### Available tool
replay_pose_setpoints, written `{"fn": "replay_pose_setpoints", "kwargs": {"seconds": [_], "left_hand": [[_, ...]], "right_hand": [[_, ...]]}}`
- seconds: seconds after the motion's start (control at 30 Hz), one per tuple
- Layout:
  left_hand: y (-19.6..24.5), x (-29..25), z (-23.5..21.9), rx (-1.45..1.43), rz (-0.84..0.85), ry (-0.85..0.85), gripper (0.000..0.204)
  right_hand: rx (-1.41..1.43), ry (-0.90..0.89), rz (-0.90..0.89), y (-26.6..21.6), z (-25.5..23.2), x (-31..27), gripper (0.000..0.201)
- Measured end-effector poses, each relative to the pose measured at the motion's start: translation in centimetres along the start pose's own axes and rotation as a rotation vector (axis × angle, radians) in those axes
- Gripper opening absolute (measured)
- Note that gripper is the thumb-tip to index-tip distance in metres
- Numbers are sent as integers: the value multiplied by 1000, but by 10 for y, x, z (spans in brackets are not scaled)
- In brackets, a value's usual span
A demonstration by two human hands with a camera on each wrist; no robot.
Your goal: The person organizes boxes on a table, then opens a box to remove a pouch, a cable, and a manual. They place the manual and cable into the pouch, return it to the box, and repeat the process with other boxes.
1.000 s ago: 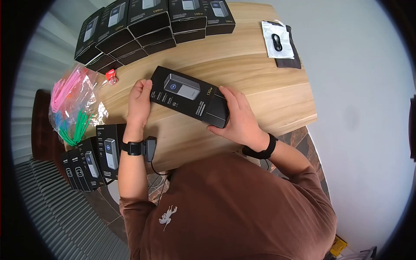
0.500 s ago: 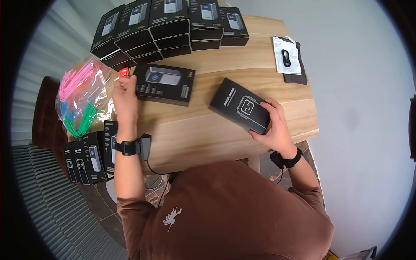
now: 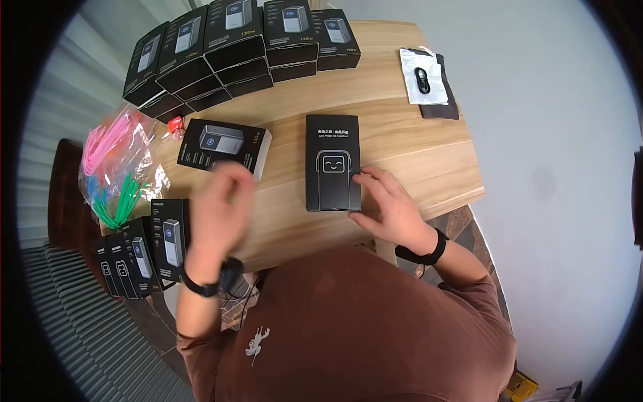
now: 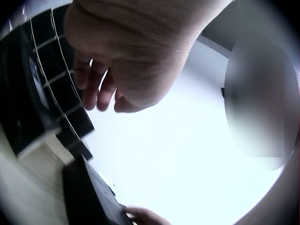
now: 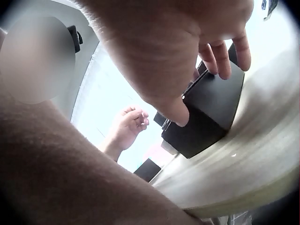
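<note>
A black box point(image 3: 333, 144) with a smiling-face line drawing lies flat in the middle of the wooden table. My right hand point(image 3: 396, 211) rests at its near right corner, thumb at the near end and fingertips along the right side. My left hand point(image 3: 221, 208), blurred, hovers left of the box with its fingers loosely bent and nothing in them; the left wrist view shows those fingers point(image 4: 105, 91) hanging down. Just beyond it lies a black printed sleeve point(image 3: 221, 139) marked 130W, a pale side facing right and its near edge partly hidden behind the hand.
Stacked black 130W boxes point(image 3: 234, 50) line the back left. A clear bag of pink and green ties point(image 3: 124, 197) lies left, near a small red item point(image 3: 175, 125). More boxes point(image 3: 137, 254) stand at the near left. A bagged black cable point(image 3: 421, 80) lies back right.
The black box has slid out of its sleeve. My right hand has brought it to the table's middle and turned it lengthwise; my left hand has let go of the sleeve and drawn back.
</note>
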State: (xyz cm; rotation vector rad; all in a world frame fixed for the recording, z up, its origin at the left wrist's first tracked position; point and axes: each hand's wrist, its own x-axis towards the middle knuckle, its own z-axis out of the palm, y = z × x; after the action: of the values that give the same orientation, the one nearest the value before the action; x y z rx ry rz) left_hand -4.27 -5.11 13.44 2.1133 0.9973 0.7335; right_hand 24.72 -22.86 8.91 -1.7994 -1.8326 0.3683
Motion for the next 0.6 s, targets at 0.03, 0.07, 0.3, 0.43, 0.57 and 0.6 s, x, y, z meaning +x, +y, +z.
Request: {"fn": "replay_pose_setpoints", "kwargs": {"seconds": [0.03,0.07,0.3,0.43,0.57,0.6], "left_hand": [[14,-10,10,-8,-9,-167,14],[18,-16,22,-21,-59,-268,24],[-2,-30,64,-73,25,-474,71],[9,-40,68,-48,-2,-501,81],[23,-39,65,-90,-92,-544,88],[20,-40,66,-118,-69,-530,89]], "right_hand": [[91,2,89,0,0,2,77],[184,2,181,-2,0,2,76],[332,1,266,-10,10,-12,82],[284,36,252,-14,14,-15,80],[218,133,148,-12,21,-16,75],[205,154,123,-12,21,-15,75]]}}
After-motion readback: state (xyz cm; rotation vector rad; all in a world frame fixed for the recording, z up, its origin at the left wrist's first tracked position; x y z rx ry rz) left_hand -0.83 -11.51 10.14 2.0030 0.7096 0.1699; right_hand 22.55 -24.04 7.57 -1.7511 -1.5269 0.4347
